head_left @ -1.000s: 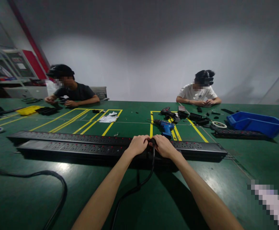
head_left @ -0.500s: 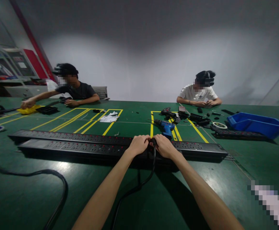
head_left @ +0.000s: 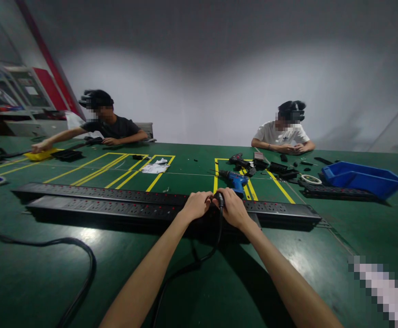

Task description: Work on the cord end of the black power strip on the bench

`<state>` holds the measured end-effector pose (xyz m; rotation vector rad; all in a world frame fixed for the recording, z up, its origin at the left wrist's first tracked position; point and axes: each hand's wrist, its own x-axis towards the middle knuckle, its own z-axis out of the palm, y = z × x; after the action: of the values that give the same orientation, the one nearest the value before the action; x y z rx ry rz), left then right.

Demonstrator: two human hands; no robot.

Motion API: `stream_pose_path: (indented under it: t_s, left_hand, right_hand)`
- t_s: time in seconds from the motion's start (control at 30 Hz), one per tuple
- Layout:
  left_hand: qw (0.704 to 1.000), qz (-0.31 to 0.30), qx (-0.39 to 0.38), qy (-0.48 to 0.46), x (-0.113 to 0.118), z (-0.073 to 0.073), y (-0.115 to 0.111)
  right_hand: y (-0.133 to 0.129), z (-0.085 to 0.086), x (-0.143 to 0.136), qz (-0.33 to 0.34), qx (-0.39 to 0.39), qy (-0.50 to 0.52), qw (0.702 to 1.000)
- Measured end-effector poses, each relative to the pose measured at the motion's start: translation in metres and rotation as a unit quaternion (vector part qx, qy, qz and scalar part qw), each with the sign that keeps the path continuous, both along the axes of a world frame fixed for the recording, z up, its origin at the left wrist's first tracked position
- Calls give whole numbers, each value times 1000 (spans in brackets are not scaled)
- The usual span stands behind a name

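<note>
Two long black power strips with rows of sockets lie side by side across the green table, a rear one (head_left: pixel 281 208) and a front one (head_left: pixel 99 210). Over their middle, my right hand (head_left: pixel 231 207) is closed round the black cable's end (head_left: pixel 221 200), a thick ribbed piece. My left hand (head_left: pixel 199 205) is closed just beside it, fingertips pinched near the same end; what they grip is hidden. From there the black cable (head_left: pixel 215 248) hangs over the front strip and runs down toward the table's near edge.
Beyond the strips lie a blue drill (head_left: pixel 235 179), a second drill (head_left: pixel 240 161) and white papers (head_left: pixel 156 167). A blue bin (head_left: pixel 366 180) stands right, a yellow tray (head_left: pixel 40 155) far left. Two people sit opposite. Another cable (head_left: pixel 82 248) curves at front left.
My right hand has shifted slightly and more of the cable's end shows at its fingers. At far left, the person's arm has moved slightly.
</note>
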<state>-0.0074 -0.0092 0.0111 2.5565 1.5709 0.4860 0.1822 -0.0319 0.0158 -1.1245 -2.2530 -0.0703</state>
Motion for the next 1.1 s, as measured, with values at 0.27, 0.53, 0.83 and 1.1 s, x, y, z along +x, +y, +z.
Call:
stream_pose_path:
  t_s: [0.27,0.53,0.83,1.1]
  left_hand:
    - [1000,3,15,-12,2,1,-2]
    - [1000,-6,9,-11,2,2,-3]
    - [1000,-6,11,-7,2,-1,-1]
    - [999,-10,17,-27,2,-1,-2]
  right_hand:
    - [1,-1,4,13,-17,45,999]
    - [0,-1,5,19,-40,60,997]
    - [2,0,6,16,-42,48,998]
    - [4,20,27,18,-126,-26,991]
